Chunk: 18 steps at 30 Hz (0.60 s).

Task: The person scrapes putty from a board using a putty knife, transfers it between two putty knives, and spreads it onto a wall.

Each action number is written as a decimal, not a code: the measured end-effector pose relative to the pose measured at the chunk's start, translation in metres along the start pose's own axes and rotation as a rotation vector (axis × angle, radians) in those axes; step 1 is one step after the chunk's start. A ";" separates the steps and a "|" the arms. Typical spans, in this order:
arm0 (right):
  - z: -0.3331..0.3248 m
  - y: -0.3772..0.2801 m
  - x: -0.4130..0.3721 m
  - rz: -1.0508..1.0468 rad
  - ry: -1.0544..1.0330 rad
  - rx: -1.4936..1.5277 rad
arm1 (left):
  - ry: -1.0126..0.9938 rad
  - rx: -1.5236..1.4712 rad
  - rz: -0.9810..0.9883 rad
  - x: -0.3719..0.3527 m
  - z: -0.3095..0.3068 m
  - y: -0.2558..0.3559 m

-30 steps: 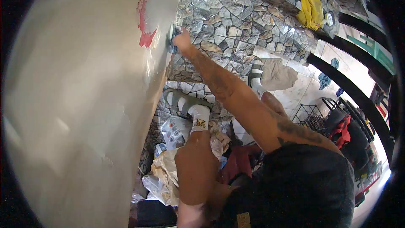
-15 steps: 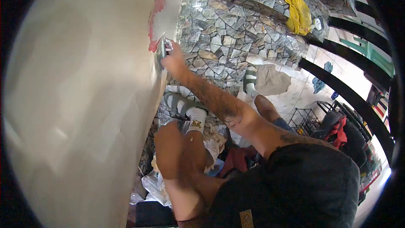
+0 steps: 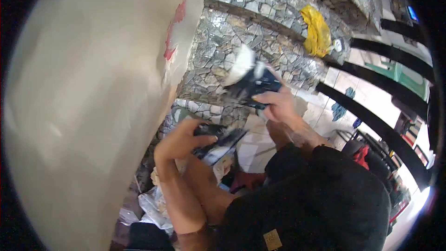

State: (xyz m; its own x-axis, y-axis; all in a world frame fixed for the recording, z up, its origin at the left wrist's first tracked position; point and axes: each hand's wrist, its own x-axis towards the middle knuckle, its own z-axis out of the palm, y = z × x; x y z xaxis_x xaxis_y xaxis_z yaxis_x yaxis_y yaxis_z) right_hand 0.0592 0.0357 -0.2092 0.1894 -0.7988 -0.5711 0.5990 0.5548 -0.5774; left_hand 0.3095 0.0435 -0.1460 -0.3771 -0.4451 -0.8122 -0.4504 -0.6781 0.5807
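My right hand (image 3: 281, 104) grips a dark flat putty knife (image 3: 267, 83), held over the stone steps. A lump of white putty (image 3: 241, 62) shows at its far side, smeared by motion. Lower down and nearer the wall, my left hand (image 3: 179, 142) is closed around a second dark, flat scraper-like tool (image 3: 211, 139); pale streaks lie on it and its outline is blurred. The two tools are apart. To the left stands the beige wall (image 3: 93, 88), with a red patch (image 3: 172, 32) by its edge and a paler grey strip beside that.
Stone-patterned steps (image 3: 227, 28) run along the wall's edge. A yellow cloth (image 3: 318, 30) lies on a step. Black railing bars (image 3: 367, 107) curve down the right side. White plastic bags (image 3: 155, 209) lie beneath my left arm, and a blue cloth (image 3: 343, 104) lies on the tiles.
My right hand has come away from the wall's edge and moved right, over the steps, with its tool. My left hand has come up into clearer view, holding a dark tool.
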 end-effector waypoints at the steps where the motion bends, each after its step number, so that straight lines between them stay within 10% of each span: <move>1: -0.002 -0.025 -0.013 -0.002 0.033 -0.118 | 0.142 -0.186 0.055 -0.003 0.002 0.000; 5: -0.006 -0.065 -0.043 -0.273 0.040 -0.574 | 0.490 -1.096 0.537 0.024 0.031 0.027; 10: 0.023 -0.090 -0.035 -0.841 -0.514 -0.959 | 0.560 -1.212 0.536 0.045 0.070 0.055; 18: -0.041 -0.088 -0.022 -0.717 -0.487 -1.529 | 0.323 -1.438 0.692 0.064 0.111 0.058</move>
State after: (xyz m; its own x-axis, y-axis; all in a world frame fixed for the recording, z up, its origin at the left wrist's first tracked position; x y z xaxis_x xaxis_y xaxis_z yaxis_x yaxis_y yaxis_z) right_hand -0.0296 0.0142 -0.1703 0.6050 -0.7937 0.0640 -0.4879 -0.4330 -0.7579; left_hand 0.1696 0.0406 -0.1583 0.0845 -0.8516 -0.5173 0.8783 -0.1815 0.4423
